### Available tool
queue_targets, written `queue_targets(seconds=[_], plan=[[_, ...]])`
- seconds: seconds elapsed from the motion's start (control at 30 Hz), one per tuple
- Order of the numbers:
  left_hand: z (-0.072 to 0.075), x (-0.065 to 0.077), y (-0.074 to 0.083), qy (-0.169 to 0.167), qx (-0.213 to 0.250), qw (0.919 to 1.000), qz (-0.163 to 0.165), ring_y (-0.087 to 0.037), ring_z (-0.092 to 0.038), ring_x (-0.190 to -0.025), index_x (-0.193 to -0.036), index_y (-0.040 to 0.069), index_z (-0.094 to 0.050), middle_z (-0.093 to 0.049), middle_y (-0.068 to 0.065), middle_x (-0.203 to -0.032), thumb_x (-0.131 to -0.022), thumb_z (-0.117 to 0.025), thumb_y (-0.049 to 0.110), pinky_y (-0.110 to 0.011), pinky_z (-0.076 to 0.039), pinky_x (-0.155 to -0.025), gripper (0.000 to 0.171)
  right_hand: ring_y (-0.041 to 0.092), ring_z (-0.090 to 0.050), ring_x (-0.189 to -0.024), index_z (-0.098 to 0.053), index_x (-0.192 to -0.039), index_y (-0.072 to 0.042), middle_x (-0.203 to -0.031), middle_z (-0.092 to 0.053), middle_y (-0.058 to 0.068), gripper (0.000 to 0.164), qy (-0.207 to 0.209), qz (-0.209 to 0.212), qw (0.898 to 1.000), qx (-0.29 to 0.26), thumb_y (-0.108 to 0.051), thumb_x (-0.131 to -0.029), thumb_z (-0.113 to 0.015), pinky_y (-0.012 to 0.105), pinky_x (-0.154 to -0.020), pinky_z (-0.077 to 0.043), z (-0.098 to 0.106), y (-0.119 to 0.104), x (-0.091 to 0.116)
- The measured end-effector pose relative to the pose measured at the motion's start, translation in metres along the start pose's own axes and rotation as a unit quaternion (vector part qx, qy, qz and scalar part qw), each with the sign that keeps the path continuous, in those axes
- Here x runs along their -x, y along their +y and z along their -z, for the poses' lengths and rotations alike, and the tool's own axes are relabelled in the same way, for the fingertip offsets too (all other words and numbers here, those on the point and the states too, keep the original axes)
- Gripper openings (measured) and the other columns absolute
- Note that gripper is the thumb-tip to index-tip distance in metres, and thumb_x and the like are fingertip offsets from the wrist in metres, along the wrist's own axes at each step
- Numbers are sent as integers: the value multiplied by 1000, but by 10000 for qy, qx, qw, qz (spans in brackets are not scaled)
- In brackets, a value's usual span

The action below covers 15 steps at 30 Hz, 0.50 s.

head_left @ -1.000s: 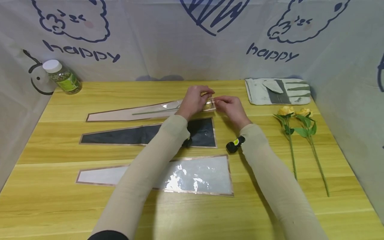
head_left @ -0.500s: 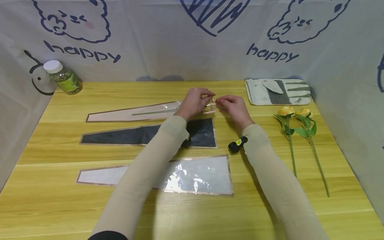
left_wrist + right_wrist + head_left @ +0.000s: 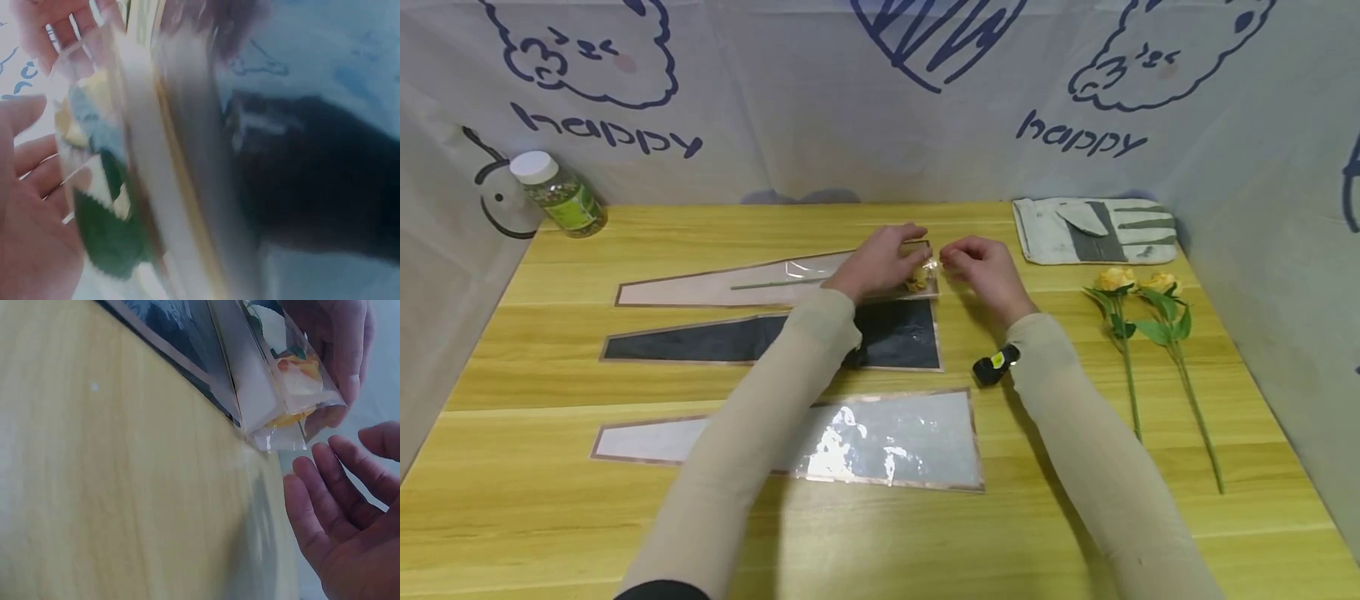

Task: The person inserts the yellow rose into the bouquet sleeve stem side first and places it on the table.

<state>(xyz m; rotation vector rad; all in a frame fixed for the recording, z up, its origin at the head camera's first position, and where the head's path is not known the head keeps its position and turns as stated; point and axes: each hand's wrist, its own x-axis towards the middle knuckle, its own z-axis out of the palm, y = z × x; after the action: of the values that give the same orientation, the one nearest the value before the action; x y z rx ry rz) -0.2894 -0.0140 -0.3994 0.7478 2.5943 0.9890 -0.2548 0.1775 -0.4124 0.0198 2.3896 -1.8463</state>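
Observation:
A clear-fronted pink flower sleeve [image 3: 685, 290] lies at the back of the table with a yellow rose [image 3: 917, 282] inside, its green stem [image 3: 775, 284] running left. My left hand [image 3: 880, 260] rests over the sleeve's wide end, fingers relaxed beside the bloom. In the left wrist view the thumb and fingers are spread next to the rose's green leaf [image 3: 106, 237]. Just right of the sleeve's opening is my right hand [image 3: 988, 271]. Its fingers are loosely bent and hold nothing, close to the clear plastic edge [image 3: 278, 439] in the right wrist view.
A black sleeve [image 3: 677, 343] and a white sleeve [image 3: 917, 425] lie nearer the front. Two yellow roses [image 3: 1126, 350] rest at the right, below a folded glove [image 3: 1093, 231]. A white-capped jar [image 3: 568, 200] stands at the back left.
My left hand has slid slightly left and loosened, uncovering more of the rose and the sleeve's end. The right hand has let go of the plastic edge and drawn slightly right.

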Motion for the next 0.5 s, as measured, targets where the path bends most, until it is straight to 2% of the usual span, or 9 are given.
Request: queue_targets(seconds=[0.17,0.27,0.37,0.5], plan=[[11,10,-9,-682,-629,9957,10,-29,-7,-148,-152,6,-34,-22,-17,-159,-92,-68,42,-44,-11,-117,78,27,-58,-97,-65,-108,4,-107,-63,15,29,-107,171,9988,453,-23,-100,-60,39,-87,-49,-3,1,1],[15,15,-14,-966,-995,9903,69,-30,0,-148,-154,10,-33,-19,-15,-160,-85,-76,42,-49,-7,-116,87,26,-57,-93,-66,-105,3,-106,-63,13,26,-177,232,9971,708,-22,-99,-61,36,-83,-48,-4,1,0],[17,20,-19,-1040,-1145,9878,157,-30,0,-148,-154,15,-33,-18,-13,-161,-86,-77,39,-51,-9,-116,85,25,-57,-92,-66,-104,3,-106,-63,14,19,-251,254,9962,800,-15,-99,-60,35,-81,-48,-5,2,-1],[19,23,-24,-891,-1158,9892,136,-28,-2,-148,-155,16,-32,-20,-11,-160,-86,-76,35,-46,-5,-117,83,24,-57,-91,-65,-103,4,-106,-63,14,16,-321,230,9955,858,-10,-99,-58,35,-81,-49,-8,2,-4]])
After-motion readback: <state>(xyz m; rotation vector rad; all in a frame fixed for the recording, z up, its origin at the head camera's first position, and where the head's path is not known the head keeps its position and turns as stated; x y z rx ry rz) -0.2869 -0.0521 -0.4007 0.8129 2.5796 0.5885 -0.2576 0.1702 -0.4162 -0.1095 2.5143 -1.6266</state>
